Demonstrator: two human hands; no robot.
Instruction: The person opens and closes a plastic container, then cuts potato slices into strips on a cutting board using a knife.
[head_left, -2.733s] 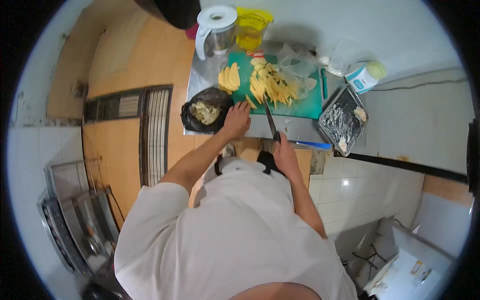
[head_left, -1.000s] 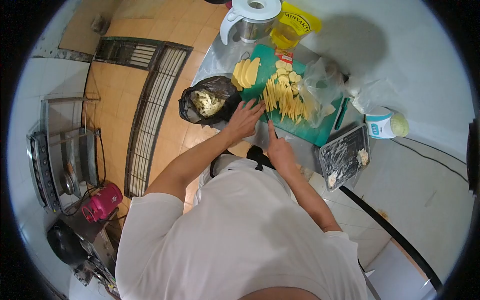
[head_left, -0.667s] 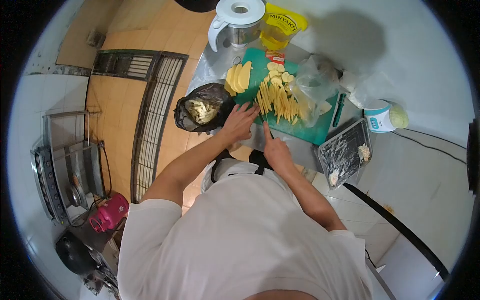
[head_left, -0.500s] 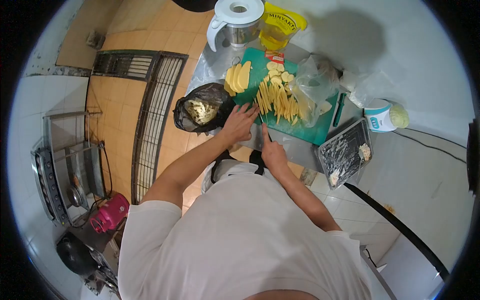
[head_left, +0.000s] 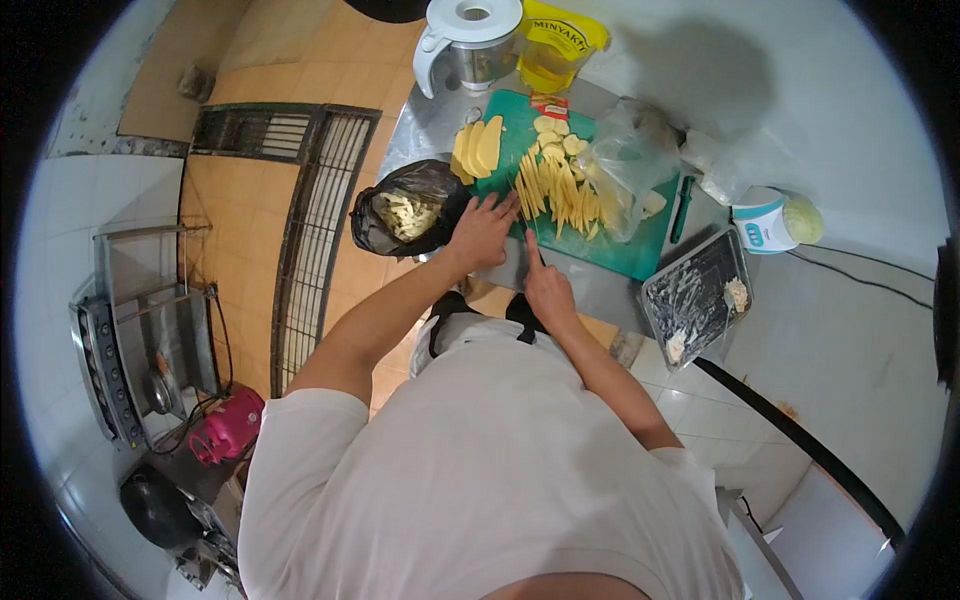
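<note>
My left hand (head_left: pixel 482 235) lies at the near left part of the green cutting board (head_left: pixel 625 255). Its fingers are bent down, pressing a yellow potato slice that they mostly hide. In my right hand (head_left: pixel 549 292) is a knife (head_left: pixel 529 232), the forefinger stretched along it and the blade beside my left fingertips. Cut potato strips (head_left: pixel 562 200) lie in a loose heap right of the blade. Behind them are small rounded offcuts (head_left: pixel 551 128). Larger flat potato slices (head_left: pixel 488 146) overlap at the board's left edge.
Left of my left hand stands a black plastic bag (head_left: pixel 365 225) with pale scraps inside. A clear bag (head_left: pixel 625 165) covers the board's right side. A smeared tray (head_left: pixel 690 300), a green-handled tool (head_left: pixel 682 210) and a kitchen scale (head_left: pixel 762 220) are rightward. A blender jug (head_left: pixel 475 45) and a yellow oil pouch (head_left: pixel 560 45) stand behind.
The view has shifted slightly. My left hand stays at the slice and the knife in my right hand remains close beside its fingertips; the strips look much the same.
</note>
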